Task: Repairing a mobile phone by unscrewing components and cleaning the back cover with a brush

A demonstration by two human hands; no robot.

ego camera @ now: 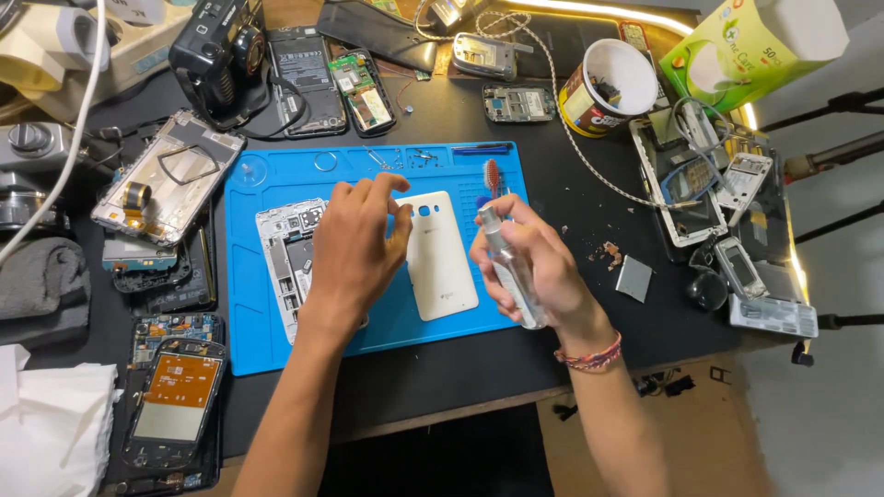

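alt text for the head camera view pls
Over a blue mat, the right hand holds a small clear spray bottle while the left hand touches a white phone back cover. Dismantled phones surround the mat.

right hand [534, 262] gripping spray bottle [509, 267], blue mat [267, 340]

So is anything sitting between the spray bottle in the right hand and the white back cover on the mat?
Nothing visible does. The right hand holds the small spray bottle just right of the white back cover on the blue mat. The left hand covers the phone frame on the cover's other side, its fingers at the cover's left edge.
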